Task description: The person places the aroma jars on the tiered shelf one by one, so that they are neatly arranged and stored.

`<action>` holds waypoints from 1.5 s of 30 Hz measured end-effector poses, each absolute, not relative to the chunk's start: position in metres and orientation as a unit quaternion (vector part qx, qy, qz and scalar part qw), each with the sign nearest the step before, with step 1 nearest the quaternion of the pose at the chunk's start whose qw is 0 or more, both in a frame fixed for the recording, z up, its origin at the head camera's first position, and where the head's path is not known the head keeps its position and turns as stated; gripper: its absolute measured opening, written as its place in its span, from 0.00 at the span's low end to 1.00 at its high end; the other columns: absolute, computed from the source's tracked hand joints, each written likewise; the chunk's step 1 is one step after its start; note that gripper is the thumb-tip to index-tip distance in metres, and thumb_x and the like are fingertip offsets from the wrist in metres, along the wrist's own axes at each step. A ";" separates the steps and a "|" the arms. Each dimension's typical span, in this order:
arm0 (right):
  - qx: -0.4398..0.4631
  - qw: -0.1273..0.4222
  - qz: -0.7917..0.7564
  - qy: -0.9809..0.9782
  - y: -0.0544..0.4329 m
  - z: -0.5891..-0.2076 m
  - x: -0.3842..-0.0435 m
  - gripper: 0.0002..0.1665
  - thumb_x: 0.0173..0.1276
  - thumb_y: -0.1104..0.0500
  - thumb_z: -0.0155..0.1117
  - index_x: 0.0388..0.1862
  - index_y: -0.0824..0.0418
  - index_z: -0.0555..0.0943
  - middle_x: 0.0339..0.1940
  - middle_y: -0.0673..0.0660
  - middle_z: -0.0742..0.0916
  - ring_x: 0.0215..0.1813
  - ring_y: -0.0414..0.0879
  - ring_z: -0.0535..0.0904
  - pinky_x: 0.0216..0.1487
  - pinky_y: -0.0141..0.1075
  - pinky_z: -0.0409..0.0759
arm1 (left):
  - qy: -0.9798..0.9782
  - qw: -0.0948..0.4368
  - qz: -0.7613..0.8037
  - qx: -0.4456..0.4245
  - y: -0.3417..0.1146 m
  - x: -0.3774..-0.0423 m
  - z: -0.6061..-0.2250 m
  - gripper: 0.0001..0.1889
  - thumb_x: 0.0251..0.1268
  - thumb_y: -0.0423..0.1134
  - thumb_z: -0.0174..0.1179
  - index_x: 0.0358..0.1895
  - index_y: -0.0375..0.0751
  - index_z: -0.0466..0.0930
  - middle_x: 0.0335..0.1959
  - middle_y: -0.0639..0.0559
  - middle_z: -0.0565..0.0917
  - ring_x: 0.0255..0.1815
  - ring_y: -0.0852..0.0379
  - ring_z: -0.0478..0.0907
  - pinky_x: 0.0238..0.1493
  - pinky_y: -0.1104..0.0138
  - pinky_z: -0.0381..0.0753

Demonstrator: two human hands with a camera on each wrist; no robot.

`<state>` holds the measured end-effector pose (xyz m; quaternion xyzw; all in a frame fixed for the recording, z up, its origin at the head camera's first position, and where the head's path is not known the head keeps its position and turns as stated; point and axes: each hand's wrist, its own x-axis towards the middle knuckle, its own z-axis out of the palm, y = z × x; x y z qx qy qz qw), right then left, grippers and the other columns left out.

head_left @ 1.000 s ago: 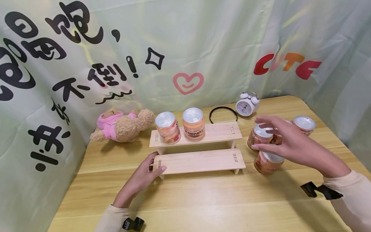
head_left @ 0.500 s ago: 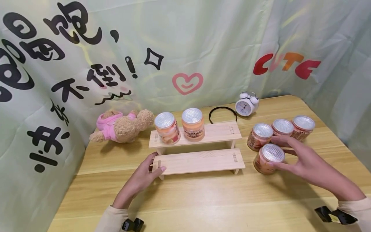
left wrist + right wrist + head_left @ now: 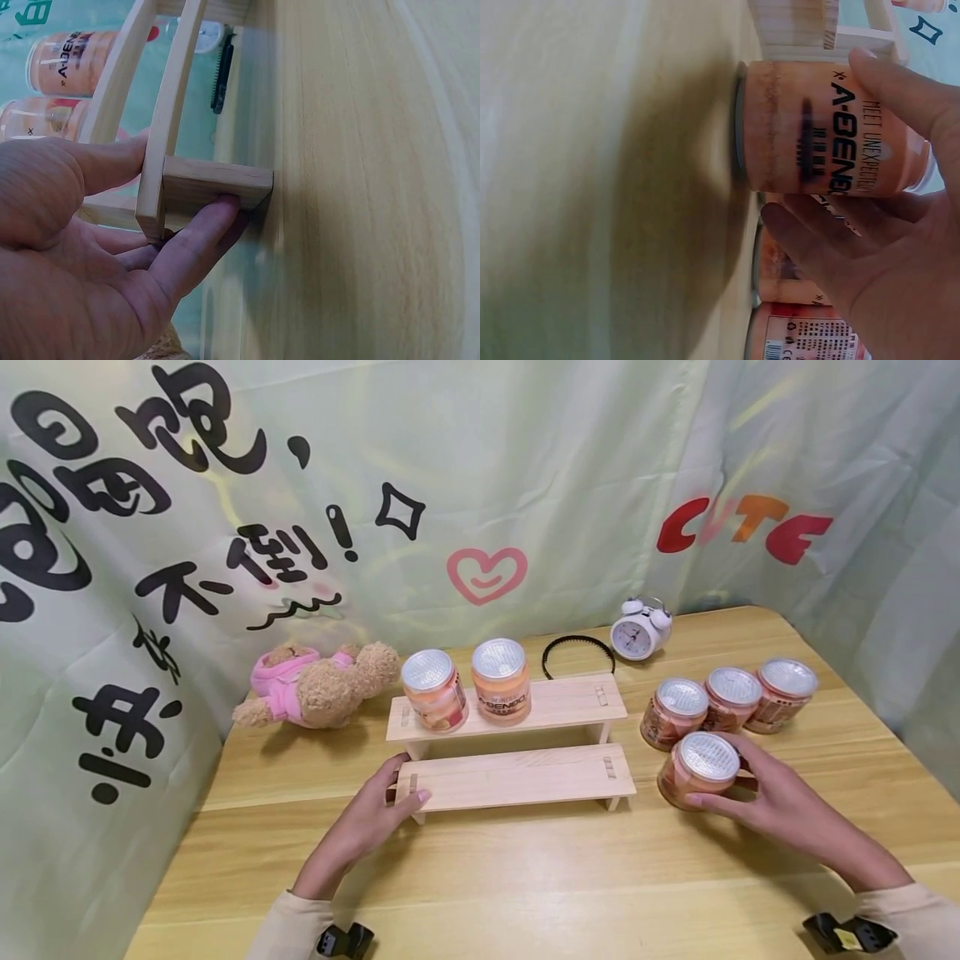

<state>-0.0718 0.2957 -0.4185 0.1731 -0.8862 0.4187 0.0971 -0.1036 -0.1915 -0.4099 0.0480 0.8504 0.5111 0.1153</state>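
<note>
My left hand [image 3: 367, 814] grips the left end of the lower step of a two-step wooden shelf [image 3: 510, 777], thumb on top. In the left wrist view, fingertips [image 3: 221, 206] lie against the shelf's end leg. Two orange cans [image 3: 501, 685] with silver lids stand on the upper step. My right hand [image 3: 780, 802] holds another orange can [image 3: 697, 772] to the right of the shelf. In the right wrist view the thumb lies on one side of this can [image 3: 802, 127] and the fingers on the other; its base is right at the table top.
Three more cans [image 3: 731, 693] stand in a row behind the held one. A white alarm clock [image 3: 637, 631] and a black headband [image 3: 577, 640] are at the back. A teddy bear in pink [image 3: 318, 685] lies to the left; a printed curtain [image 3: 585, 485] hangs behind the table [image 3: 525, 885].
My right hand has come down from above the cans and closed round the front one from its right side. The left hand keeps its grip on the shelf.
</note>
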 end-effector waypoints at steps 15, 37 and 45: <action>0.183 0.063 0.408 -0.892 0.295 -0.412 -0.068 0.42 0.57 0.65 0.80 0.68 0.60 0.70 0.59 0.36 0.76 0.58 0.23 0.70 0.52 0.15 0.69 | 0.858 0.124 0.495 0.055 -0.193 -0.104 -0.408 0.36 0.73 0.41 0.64 0.77 0.34 0.58 0.69 0.34 0.71 0.66 0.35 0.72 0.62 0.47 0.75; 0.241 0.100 0.376 -0.889 0.281 -0.344 -0.084 0.45 0.49 0.70 0.83 0.66 0.57 0.74 0.52 0.45 0.81 0.50 0.34 0.77 0.49 0.18 0.72 | 0.861 0.123 0.490 0.051 -0.193 -0.105 -0.407 0.35 0.73 0.40 0.63 0.77 0.35 0.59 0.69 0.36 0.72 0.65 0.35 0.72 0.63 0.46 0.74; 0.253 0.056 0.408 -0.876 0.265 -0.312 -0.102 0.34 0.55 0.69 0.80 0.59 0.56 0.76 0.47 0.48 0.83 0.44 0.41 0.80 0.41 0.25 0.79 | 0.859 0.123 0.495 0.048 -0.192 -0.104 -0.408 0.35 0.72 0.39 0.64 0.76 0.34 0.60 0.66 0.36 0.74 0.63 0.36 0.74 0.60 0.48 0.77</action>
